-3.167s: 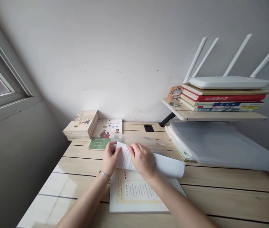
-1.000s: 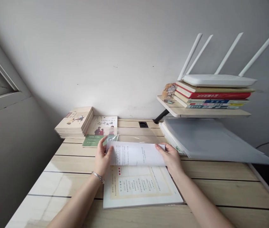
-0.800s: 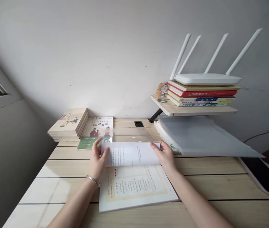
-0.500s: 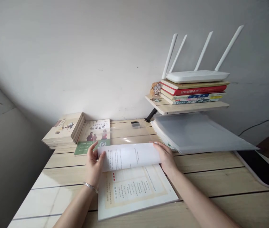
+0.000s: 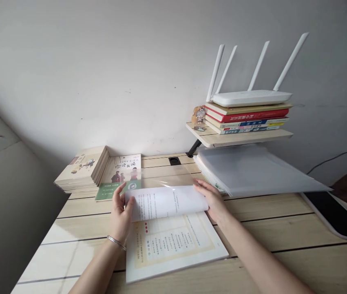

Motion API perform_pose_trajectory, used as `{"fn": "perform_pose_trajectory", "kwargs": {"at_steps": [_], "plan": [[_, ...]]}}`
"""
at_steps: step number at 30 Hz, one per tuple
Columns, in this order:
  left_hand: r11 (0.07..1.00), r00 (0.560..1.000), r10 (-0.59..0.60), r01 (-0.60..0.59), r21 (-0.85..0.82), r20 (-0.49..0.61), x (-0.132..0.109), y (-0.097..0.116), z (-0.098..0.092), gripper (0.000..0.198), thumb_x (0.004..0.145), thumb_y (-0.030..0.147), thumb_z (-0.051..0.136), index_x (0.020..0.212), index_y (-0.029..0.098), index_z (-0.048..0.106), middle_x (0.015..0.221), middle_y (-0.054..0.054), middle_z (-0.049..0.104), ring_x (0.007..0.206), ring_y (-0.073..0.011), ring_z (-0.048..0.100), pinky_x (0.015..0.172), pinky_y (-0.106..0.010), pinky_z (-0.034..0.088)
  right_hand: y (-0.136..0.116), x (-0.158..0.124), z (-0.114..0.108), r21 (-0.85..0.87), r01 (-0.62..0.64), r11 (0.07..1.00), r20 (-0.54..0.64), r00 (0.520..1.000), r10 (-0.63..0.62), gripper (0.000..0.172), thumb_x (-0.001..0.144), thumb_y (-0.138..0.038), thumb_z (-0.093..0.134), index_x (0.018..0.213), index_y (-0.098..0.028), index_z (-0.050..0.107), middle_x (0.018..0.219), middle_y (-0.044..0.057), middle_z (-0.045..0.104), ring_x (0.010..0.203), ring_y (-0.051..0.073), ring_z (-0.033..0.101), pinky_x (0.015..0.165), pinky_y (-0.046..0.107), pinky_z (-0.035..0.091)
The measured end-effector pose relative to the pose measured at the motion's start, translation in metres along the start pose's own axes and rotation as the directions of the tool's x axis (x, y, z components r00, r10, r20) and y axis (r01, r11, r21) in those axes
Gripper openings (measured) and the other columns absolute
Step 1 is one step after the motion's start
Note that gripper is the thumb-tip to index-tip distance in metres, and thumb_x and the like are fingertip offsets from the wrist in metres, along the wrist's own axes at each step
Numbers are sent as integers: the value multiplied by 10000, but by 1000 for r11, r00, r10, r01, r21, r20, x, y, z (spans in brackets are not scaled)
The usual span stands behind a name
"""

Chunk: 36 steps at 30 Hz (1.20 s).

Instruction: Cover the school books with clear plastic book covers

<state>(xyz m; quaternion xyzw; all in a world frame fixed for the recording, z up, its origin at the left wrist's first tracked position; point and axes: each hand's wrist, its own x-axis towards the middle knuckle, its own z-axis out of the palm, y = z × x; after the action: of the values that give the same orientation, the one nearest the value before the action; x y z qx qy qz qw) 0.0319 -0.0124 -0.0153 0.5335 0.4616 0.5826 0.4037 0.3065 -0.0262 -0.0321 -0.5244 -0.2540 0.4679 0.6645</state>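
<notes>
An open book [image 5: 176, 249] with printed pages lies on the desk in front of me. Its upper leaves [image 5: 161, 204] are lifted and curve back toward me. From behind them a clear plastic cover sheet [image 5: 164, 175] sticks out toward the wall. My left hand [image 5: 122, 212], with a silver bangle on the wrist, pinches the left edge of the lifted leaves, thumb on top. At their right edge my right hand [image 5: 211, 200] is closed on the book, fingertips against the plastic sheet. The undersides of the leaves are hidden.
A stack of books [image 5: 83, 167] and a green-and-white book [image 5: 120, 175] are at the back left. Right of them are a desk socket [image 5: 174, 161], a raised shelf [image 5: 240, 139] with books and a white router [image 5: 253, 98], translucent plastic sheets [image 5: 261, 171] and a dark-screened tablet [image 5: 338, 216].
The clear sheet's far edge has dropped toward me, so the socket shows uncovered. My right fingers have shifted slightly left along the upper edge. The left hand keeps its grip.
</notes>
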Motion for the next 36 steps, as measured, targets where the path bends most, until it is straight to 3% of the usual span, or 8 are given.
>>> {"fn": "perform_pose_trajectory", "kwargs": {"at_steps": [3, 7, 10, 22, 26, 30, 36], "plan": [[1000, 1000, -1, 1, 1, -1, -1, 0, 0, 472, 789, 323, 596, 1236, 276, 450, 710, 45, 487, 601, -92, 429, 561, -189, 368, -2, -1, 0, -32, -2, 999, 7, 1000, 2, 408, 451, -370, 812, 780, -186, 656, 660, -11, 623, 572, 148, 548, 510, 252, 420], [1000, 1000, -29, 29, -8, 0, 0, -6, 0, 547, 744, 356, 658, 1226, 254, 420, 852, -2, 567, 731, -124, 530, 624, -216, 426, 1, -1, 2, -72, 93, 993, -11, 995, -94, 410, 428, -431, 821, 675, -188, 603, 586, -26, 578, 532, 127, 494, 500, 245, 392], [999, 999, -28, 29, 14, -26, 1, -10, 1, 550, 712, 390, 685, 1179, 230, 443, 774, 12, 550, 666, -122, 520, 553, -201, 402, 2, -2, 2, -90, 133, 987, 6, 991, -133, 401, 475, -457, 807, 682, -189, 592, 583, -33, 561, 530, 116, 471, 500, 236, 372], [999, 994, 20, -17, 29, -105, 2, -12, 2, 483, 724, 369, 664, 1148, 232, 479, 607, 70, 401, 525, -86, 384, 485, -176, 318, -6, 0, -7, -119, 51, 992, 89, 995, -40, 263, 565, -418, 736, 656, -202, 615, 631, -21, 617, 577, 142, 508, 520, 246, 338], [1000, 996, 29, -29, 9, -81, 1, -13, 2, 469, 733, 359, 654, 1148, 234, 474, 612, 67, 415, 534, -89, 390, 492, -179, 325, -4, -1, -3, -58, 18, 998, 84, 996, -13, 306, 505, -399, 787, 614, -194, 588, 595, -30, 589, 546, 123, 486, 518, 243, 346], [1000, 996, 28, -27, 7, -80, 1, -14, 1, 483, 726, 343, 663, 1160, 241, 476, 615, 69, 403, 535, -89, 383, 498, -180, 318, -8, -4, 1, 6, -5, 1000, 70, 998, 4, 393, 398, -333, 837, 702, -192, 633, 671, -19, 625, 610, 139, 532, 558, 250, 391], [998, 996, 38, -33, 62, -76, -1, -9, 1, 475, 735, 324, 648, 1169, 236, 478, 614, 70, 368, 539, -91, 355, 499, -183, 313, -6, -4, 0, 5, -7, 1000, 68, 998, 7, 372, 454, -393, 818, 685, -191, 608, 622, -25, 604, 543, 119, 496, 509, 239, 366]]}}
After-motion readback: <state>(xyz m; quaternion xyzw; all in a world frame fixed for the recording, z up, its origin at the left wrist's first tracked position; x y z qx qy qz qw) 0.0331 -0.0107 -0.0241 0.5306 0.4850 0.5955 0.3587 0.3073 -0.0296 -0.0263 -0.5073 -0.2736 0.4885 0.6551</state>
